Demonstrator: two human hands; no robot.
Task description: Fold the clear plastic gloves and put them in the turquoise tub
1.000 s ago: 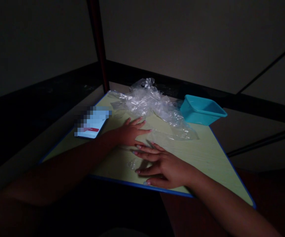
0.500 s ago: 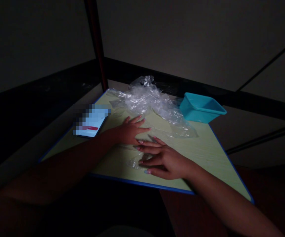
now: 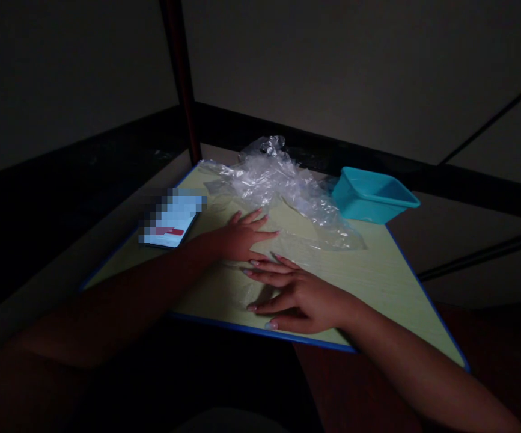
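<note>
Splaying left hand (image 3: 240,242) and right hand (image 3: 312,300), with open grip, over clear film (image 3: 242,293) lying flat on worktop (image 3: 363,288). Extends, apparently lengthwise, away toward crumpled plastic (image 3: 271,177). Cannot read blurred phone screen (image 3: 173,219).

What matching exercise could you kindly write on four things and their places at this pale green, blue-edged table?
1. Turquoise rectangular plastic tub
2. Rectangular phone, screen lit
3. Crumpled clear plastic sheeting
4. Bare right hand

A. Near the front of the table
B. Far right corner
C. Heaped at the far middle
D. Left side

Right pairs: 1-B, 2-D, 3-C, 4-A.
</note>
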